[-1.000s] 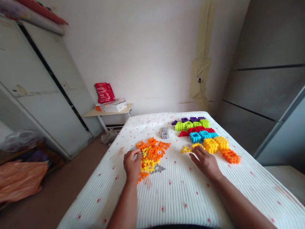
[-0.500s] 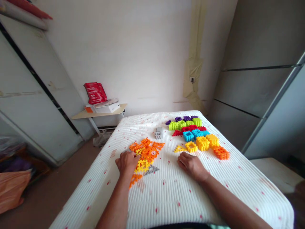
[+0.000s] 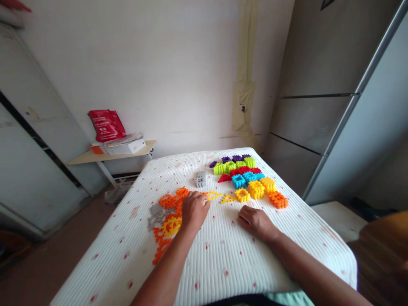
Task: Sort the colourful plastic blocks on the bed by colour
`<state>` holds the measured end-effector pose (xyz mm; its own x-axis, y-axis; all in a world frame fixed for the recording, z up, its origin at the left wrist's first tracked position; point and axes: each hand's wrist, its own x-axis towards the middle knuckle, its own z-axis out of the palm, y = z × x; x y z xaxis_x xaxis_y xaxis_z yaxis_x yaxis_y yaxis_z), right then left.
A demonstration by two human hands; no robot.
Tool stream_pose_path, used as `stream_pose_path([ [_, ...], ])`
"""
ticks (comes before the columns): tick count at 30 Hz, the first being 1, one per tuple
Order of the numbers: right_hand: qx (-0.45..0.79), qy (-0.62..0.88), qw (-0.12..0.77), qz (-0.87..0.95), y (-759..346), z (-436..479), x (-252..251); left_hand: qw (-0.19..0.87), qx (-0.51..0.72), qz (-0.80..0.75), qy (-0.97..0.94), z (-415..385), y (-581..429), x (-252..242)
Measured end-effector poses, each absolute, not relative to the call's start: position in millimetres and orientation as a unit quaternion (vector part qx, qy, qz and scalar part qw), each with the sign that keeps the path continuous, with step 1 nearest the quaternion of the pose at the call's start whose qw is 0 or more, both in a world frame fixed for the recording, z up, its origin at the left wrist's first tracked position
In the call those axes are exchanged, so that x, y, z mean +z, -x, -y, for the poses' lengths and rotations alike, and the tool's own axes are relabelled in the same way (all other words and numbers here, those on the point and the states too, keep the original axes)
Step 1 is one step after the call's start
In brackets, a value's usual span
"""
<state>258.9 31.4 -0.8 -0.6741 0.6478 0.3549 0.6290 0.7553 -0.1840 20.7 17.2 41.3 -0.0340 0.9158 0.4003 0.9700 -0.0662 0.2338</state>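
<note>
My left hand (image 3: 195,209) is over the right side of a loose pile of orange pieces (image 3: 170,202), its fingers closed on a flat yellow building piece (image 3: 214,195) that sticks out to the right. Grey pieces (image 3: 157,216) and a yellow piece (image 3: 172,226) lie among the orange ones, partly hidden by my wrist. My right hand (image 3: 256,220) rests curled on the white quilted cover, with no piece showing in it. Just beyond it are a yellow triangle (image 3: 228,198) and a yellow square stack (image 3: 242,195).
Sorted rows run back on the right: orange (image 3: 278,199), yellow (image 3: 256,189), blue (image 3: 239,181), red (image 3: 241,171), green (image 3: 229,166) and purple (image 3: 236,158). A grey stack (image 3: 200,179) stands left of them. A side table (image 3: 83,158) bears a red bag (image 3: 106,125).
My left hand has moved right and a little away from me, bringing a yellow piece out of the pile towards the yellow triangle. My right hand stays in place. The view has turned slightly right.
</note>
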Motion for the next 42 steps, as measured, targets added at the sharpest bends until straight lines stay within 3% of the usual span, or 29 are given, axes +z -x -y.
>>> stream_pose_path([
  [13, 0.016, 0.411, 0.193, 0.891, -271.2, -34.3, -1.3, 0.048, -0.134, 0.669, 0.729, -48.7, -66.4, 13.5],
  [42, 0.007, 0.422, 0.190, 0.886, -270.5, -34.3, -3.0, 0.054, -0.150, 0.651, 0.742, -51.7, -71.9, 3.8],
])
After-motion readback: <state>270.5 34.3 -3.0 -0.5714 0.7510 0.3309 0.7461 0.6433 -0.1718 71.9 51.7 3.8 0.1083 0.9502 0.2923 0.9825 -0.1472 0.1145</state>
